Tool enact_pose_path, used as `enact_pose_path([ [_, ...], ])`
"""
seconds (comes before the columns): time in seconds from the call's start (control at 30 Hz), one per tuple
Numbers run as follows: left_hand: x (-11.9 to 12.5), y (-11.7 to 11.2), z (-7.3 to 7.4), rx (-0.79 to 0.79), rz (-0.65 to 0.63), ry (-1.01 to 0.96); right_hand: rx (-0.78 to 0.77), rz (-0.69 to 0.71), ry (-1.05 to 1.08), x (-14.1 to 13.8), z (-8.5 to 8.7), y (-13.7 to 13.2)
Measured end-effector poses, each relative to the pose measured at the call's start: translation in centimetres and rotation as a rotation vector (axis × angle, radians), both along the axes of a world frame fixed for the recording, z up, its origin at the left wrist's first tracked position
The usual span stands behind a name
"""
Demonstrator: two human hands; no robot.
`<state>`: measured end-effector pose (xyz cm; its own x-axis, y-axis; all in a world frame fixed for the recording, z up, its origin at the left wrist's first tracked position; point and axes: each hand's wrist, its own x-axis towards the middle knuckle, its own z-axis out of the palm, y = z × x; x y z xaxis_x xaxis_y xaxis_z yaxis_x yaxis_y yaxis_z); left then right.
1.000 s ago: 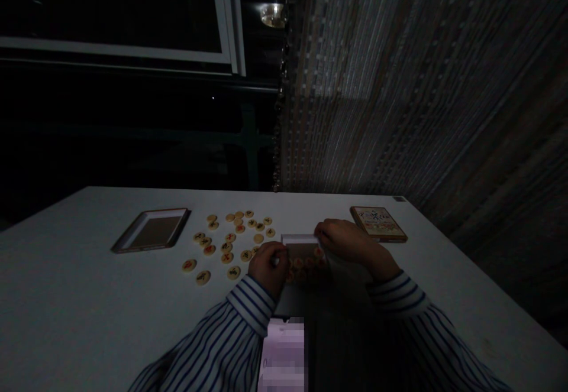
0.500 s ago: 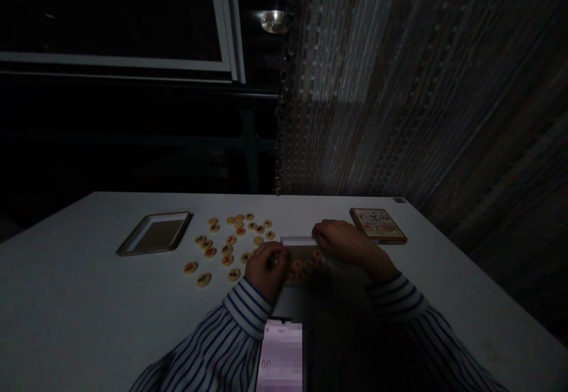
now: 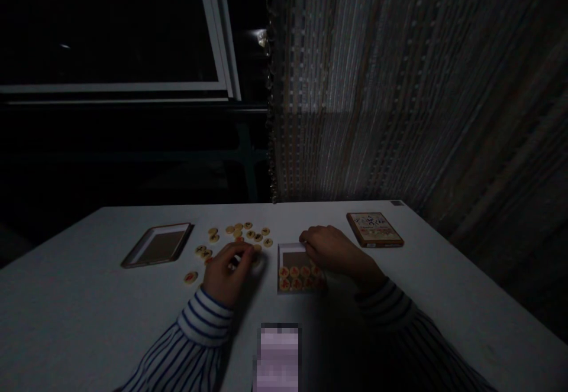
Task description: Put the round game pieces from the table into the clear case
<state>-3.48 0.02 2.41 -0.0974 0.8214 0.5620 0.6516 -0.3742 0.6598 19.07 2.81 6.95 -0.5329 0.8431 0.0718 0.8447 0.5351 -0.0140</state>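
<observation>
Round wooden Chinese chess pieces [image 3: 251,235] with red or black characters lie loosely scattered on the white table. Over their near side is my left hand [image 3: 225,271], its thumb and fingers curled together in a pinch. The fingertips meet beside a piece, and whatever is between them I cannot make out. My right hand [image 3: 335,253] grips the far right rim of a small shallow box [image 3: 295,257]. Inside that box, two rows of red-lettered pieces [image 3: 294,272] fill the near half. Part of its right side is covered by my hand and shadow.
An open shallow tray [image 3: 160,244] lies at the left. A flat box with a printed cover [image 3: 375,229] lies to the right. Near the table's front edge is a phone [image 3: 278,356] with a blurred screen. A bead curtain [image 3: 355,114] hangs behind the table.
My left hand has moved left from the box to the loose pieces, uncovering the box's left side. My right hand stays on the box. The view has shifted slightly.
</observation>
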Motion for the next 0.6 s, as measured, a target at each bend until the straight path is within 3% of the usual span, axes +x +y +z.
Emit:
enact_pose_path([
  [0.2,-4.0,0.3,0.6,-0.032,0.179,-0.011,0.055,0.020,-0.009,-0.6,-0.1,-0.2],
  [0.33,-6.1,0.5,0.7,-0.046,0.289,-0.043,0.094,-0.040,-0.014,-1.1,0.1,-0.3],
  [0.6,-9.9,0.8,-1.2,-0.101,0.465,-0.045,0.150,-0.117,0.132,-1.4,0.1,-0.1],
])
